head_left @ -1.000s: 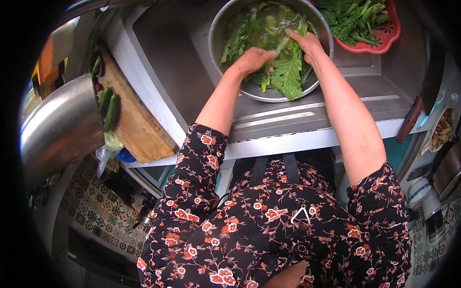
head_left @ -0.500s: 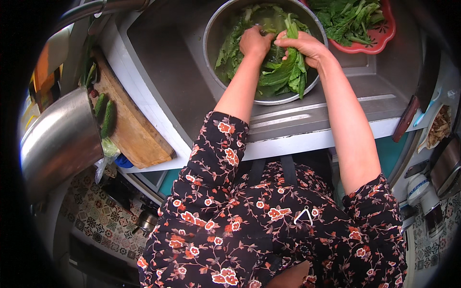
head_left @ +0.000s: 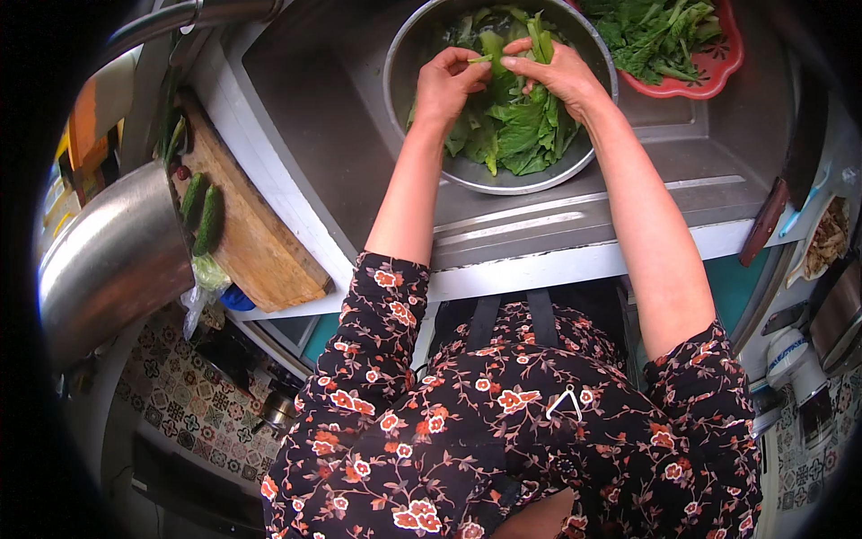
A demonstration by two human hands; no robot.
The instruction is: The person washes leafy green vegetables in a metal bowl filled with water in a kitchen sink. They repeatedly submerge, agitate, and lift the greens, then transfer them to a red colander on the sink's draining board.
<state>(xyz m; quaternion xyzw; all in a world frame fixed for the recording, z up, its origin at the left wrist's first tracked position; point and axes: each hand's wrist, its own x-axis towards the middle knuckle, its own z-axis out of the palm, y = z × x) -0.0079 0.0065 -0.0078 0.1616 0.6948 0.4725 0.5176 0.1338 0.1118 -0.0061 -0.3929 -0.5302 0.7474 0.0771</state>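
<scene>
A metal pot (head_left: 397, 90) of water and leafy greens (head_left: 525, 135) sits in the grey steel sink (head_left: 305, 108). My left hand (head_left: 444, 90) is at the pot's left side, fingers pinched on a small pale-green piece of the greens. Just to its right, my right hand (head_left: 563, 76) grips a bunch of long leaves and stalks, thumb toward the left hand. A red scalloped basin (head_left: 732, 49) holding more greens stands at the upper right of the sink, behind the pot's right side.
A wooden board (head_left: 265, 260) with cucumbers (head_left: 208, 220) and a large steel vessel (head_left: 112, 265) lie at left, under a metal tap (head_left: 144, 27). A knife (head_left: 770, 216), a dish of brown food (head_left: 826, 234) and white counter edge (head_left: 539, 274) border the sink at right and front.
Over the last second both hands have shifted within the pot. Since half a second ago my left hand has moved left and pinches a piece; my right hand has risen slightly with the leaves.
</scene>
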